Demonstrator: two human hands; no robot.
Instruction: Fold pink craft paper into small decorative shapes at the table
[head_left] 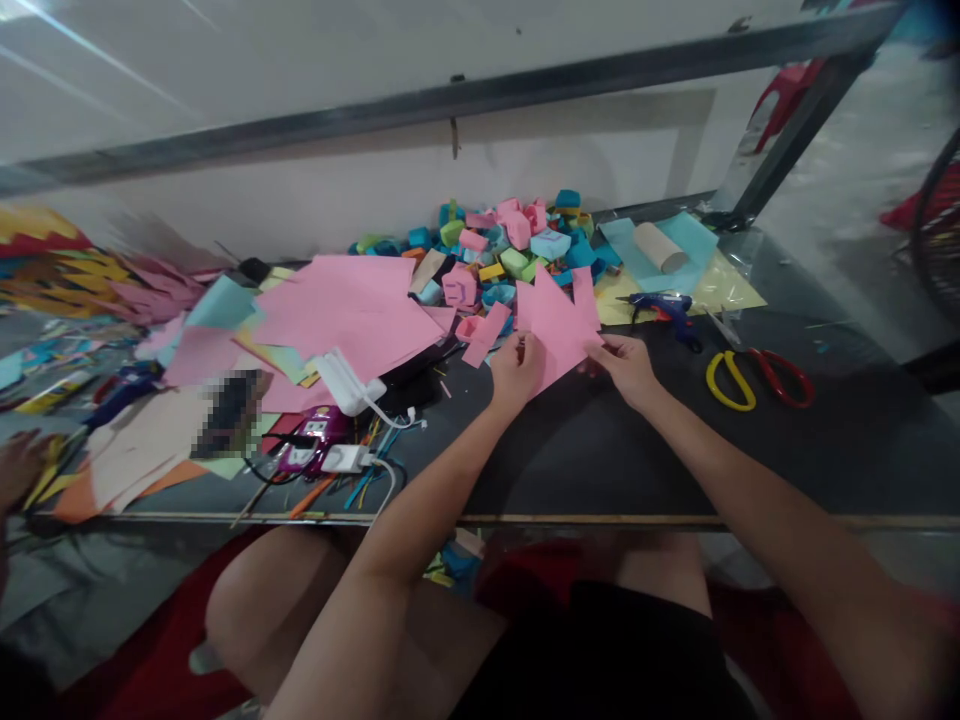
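Note:
Both my hands hold one cut piece of pink paper (556, 322) just above the dark table (600, 450). My left hand (516, 368) pinches its left lower edge, fingers closed on it. My right hand (626, 368) pinches its right lower corner. The paper has pointed, jagged upper edges. Behind it lies a heap of small folded paper boxes (510, 250) in pink, blue, green and yellow.
Large pink sheets (345, 305) lie left of centre, over white chargers and cables (349, 400). Scissors with yellow and red handles (757, 375) and a blue glue gun (664, 308) lie at the right, near a cardboard tube (660, 247). Another person's hand (19, 465) shows at far left.

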